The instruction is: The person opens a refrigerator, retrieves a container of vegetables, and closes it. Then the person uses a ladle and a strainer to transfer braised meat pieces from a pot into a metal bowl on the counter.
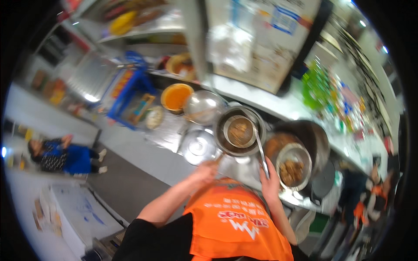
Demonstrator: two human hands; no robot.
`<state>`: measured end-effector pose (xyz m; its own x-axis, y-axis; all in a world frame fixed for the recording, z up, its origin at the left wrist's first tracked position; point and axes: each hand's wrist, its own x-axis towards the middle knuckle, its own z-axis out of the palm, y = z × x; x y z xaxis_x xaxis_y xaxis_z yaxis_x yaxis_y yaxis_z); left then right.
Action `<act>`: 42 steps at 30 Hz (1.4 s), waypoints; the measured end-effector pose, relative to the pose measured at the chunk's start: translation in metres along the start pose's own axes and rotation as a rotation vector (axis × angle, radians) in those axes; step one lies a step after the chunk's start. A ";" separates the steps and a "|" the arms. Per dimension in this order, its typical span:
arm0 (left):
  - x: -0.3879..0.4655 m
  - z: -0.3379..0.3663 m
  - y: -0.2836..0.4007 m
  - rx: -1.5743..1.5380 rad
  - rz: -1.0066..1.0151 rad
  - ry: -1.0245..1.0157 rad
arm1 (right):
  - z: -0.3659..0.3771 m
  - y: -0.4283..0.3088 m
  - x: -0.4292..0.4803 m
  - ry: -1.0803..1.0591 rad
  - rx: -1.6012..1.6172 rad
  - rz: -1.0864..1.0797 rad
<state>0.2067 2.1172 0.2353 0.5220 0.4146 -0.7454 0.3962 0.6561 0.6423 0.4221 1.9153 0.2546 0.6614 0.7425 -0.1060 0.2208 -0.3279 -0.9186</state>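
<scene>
My left hand [206, 172] closes around a thin, light-brown handle [221, 158] at the near side of a deep metal pot [218, 138]. My right hand [270, 181] grips a long metal utensil handle [261, 150] that runs up over the pot's right rim. Inside the pot sits a round strainer or ladle bowl [226, 129] with brown food pieces [241, 130] in it. Which handle belongs to that bowl I cannot tell because of blur. Right of my right hand, a metal bowl [306, 177] holds chunks of brown food [291, 172].
A large dark pot [321, 138] stands behind the bowl. Metal lids [197, 147] and an orange-filled tub [177, 97] are to the left, near a blue crate [112, 114]. A person in a blue apron [77, 160] stands far left; other people [375, 195] are at far right.
</scene>
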 end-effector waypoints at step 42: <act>-0.016 0.016 0.011 -0.087 -0.064 -0.066 | -0.014 0.008 0.007 0.039 -0.046 -0.176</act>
<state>0.2147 2.1077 0.2575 0.5475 0.3297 -0.7691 0.3650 0.7331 0.5740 0.4382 1.9094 0.2514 0.6368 0.7677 0.0710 0.3678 -0.2216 -0.9031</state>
